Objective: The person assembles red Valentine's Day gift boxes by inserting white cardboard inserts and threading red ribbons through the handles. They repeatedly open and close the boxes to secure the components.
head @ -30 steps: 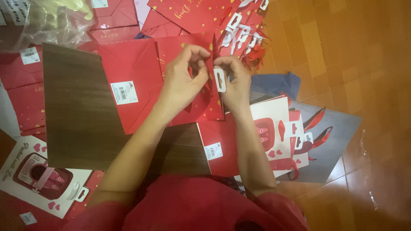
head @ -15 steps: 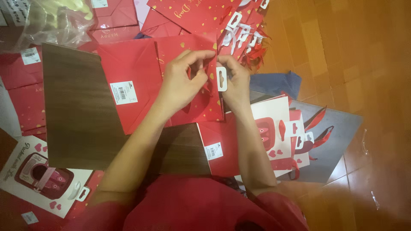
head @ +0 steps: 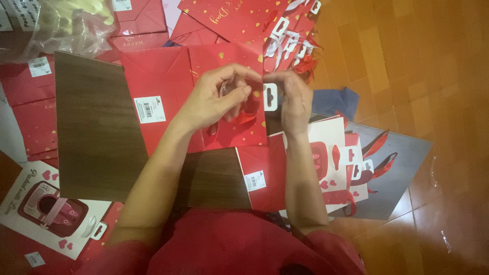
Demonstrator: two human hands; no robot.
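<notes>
Both hands meet over a red gift bag (head: 204,97) lying flat on a dark wood-grain board (head: 97,127). Left hand (head: 216,99) curls partly closed, thumb and fingers pinching a thin loop at the bag's upper edge. Right hand (head: 293,102) is loosely closed, its fingertips pinching a small white hang tab (head: 270,97) at the bag's right edge.

The red gift bag is scattered with small gold hearts and carries a white rectangular barcode sticker (head: 150,109) on its left half. Just below it lies a second red bag (head: 262,175) with a smaller white sticker. Under the right forearm sit white gift bags (head: 331,153) printed in red, with red ribbon handles and white tabs, on a grey sheet (head: 402,168). More red bags (head: 239,20) fan out above, ending in a cluster of white tabs (head: 293,38). At lower left lies a white bag (head: 48,209) with a maroon picture and hearts. To the right, the floor (head: 423,61) is orange wood.
</notes>
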